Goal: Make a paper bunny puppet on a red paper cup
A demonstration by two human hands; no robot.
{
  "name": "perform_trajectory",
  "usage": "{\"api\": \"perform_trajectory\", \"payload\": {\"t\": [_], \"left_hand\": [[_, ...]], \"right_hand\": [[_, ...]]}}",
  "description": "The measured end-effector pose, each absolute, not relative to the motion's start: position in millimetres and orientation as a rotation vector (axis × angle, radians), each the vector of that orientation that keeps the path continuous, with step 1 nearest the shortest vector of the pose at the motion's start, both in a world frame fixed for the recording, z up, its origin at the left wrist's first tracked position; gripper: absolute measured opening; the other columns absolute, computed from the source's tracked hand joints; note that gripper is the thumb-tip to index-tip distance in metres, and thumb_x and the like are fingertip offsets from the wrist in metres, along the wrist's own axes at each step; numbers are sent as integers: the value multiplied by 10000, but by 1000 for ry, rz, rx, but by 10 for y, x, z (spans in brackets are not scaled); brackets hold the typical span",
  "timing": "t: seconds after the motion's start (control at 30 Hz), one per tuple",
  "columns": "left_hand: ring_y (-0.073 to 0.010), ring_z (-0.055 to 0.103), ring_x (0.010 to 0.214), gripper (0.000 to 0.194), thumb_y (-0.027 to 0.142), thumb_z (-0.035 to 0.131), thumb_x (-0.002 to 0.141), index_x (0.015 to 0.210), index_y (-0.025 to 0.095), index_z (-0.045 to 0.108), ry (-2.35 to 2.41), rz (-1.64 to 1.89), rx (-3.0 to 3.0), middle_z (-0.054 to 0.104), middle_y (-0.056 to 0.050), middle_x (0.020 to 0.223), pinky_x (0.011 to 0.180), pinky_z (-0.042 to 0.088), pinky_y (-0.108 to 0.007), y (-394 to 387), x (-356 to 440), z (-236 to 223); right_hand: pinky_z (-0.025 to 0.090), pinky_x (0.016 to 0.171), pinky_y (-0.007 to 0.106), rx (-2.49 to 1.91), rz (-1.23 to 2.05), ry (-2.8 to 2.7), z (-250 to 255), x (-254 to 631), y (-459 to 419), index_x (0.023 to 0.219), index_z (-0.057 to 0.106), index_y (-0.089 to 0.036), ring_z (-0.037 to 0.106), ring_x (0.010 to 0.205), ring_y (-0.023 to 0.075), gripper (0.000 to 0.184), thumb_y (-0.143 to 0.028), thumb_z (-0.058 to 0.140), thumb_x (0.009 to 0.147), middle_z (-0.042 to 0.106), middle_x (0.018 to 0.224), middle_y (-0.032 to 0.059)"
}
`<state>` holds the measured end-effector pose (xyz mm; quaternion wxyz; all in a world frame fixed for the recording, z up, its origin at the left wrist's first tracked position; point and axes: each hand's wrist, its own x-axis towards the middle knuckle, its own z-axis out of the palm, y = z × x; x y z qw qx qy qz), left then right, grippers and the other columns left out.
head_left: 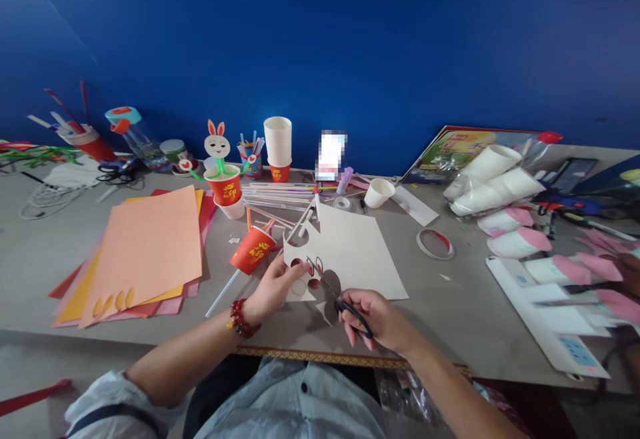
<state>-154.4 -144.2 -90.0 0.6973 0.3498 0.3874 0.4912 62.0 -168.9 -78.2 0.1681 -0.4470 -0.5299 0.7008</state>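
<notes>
Paper w/ drawn ovals & dark spots [306, 292] is near the front edge of the surface [450, 319], approx. centre, pinched betw. thumb & fingers of L hand [275, 286]. R hand [375, 319] is curled round black scissors [367, 327], blades twd. the drawn shapes; can't tell if they're parted. Step looks like cutting round shapes; next snip prob. calls for L thumb kept off the tips & paper turned to suit the curve.

Lg. white sheet [360, 246] just behind; can't tell if joined to the paper. Scrap [323, 313] near the blades. Red cup [253, 252], tilted, just beside L hand, could get in the way. Coloured sheets [150, 246] further L. Straws [280, 196], rabbit [217, 149] & white cup [381, 194] at back. Tape [436, 256] well apart, R side.
</notes>
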Motion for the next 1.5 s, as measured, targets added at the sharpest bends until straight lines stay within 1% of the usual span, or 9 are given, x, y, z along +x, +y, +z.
{"api": "perform_trajectory", "payload": {"t": [0.17,0.4,0.6,0.73,0.87,1.03,1.17,1.37,1.5], "left_hand": [[-159,667,606,264,385,771,766,791,141,675,866,1117,793,715,-41,723,624,525,-265,-1439,-1537,-912],[-155,659,624,264,393,753,787,793,140,676,857,1115,842,711,-39,724,638,522,-262,-1438,-1541,-870],[-158,652,608,286,404,784,750,786,138,684,875,1109,789,711,-42,694,605,518,-258,-1436,-1528,-876],[-158,663,614,266,386,778,760,804,141,684,858,1122,793,718,-40,732,617,527,-262,-1434,-1532,-901],[-152,661,615,255,383,760,783,805,141,685,854,1114,818,717,-37,725,631,524,-257,-1434,-1535,-906],[-144,652,605,267,385,783,758,789,138,684,859,1123,803,713,-37,728,619,522,-251,-1439,-1531,-879],[-157,660,610,274,388,790,749,792,139,686,856,1107,767,713,-39,725,614,533,-267,-1442,-1530,-877],[-152,666,624,257,373,778,769,788,135,683,827,1117,775,718,-39,739,620,529,-255,-1435,-1527,-896],[-151,652,608,275,383,776,768,794,126,682,824,1112,772,717,-48,719,605,518,-252,-1434,-1523,-888]], "right_hand": [[294,328,152,-1295,1986,-1524,-783,612,-1692,744,521,-176,387,329,35,358,-506,648,795,632,515,-33],[294,325,137,-1333,1964,-1529,-760,587,-1691,727,510,-183,397,330,33,369,-518,653,786,627,506,-35],[322,341,132,-1335,1976,-1537,-788,593,-1684,738,507,-181,383,347,30,346,-485,663,795,621,517,-43],[306,338,138,-1329,1980,-1546,-795,601,-1684,745,509,-183,401,347,34,373,-526,646,799,624,525,-37],[306,344,150,-1341,1973,-1539,-785,592,-1687,755,510,-185,379,352,40,398,-556,650,776,611,511,-42],[282,339,149,-1341,1960,-1544,-783,575,-1693,729,489,-195,353,349,41,428,-591,647,759,588,481,-47],[272,334,151,-1306,1957,-1524,-819,566,-1711,737,483,-198,339,345,44,439,-607,641,761,582,473,-49],[253,338,161,-1253,1931,-1525,-883,553,-1773,752,478,-197,319,354,47,539,-723,600,752,552,475,-55],[209,340,177,-1234,1923,-1515,-923,544,-1807,753,462,-202,283,348,44,590,-782,564,748,535,475,-60]]}}
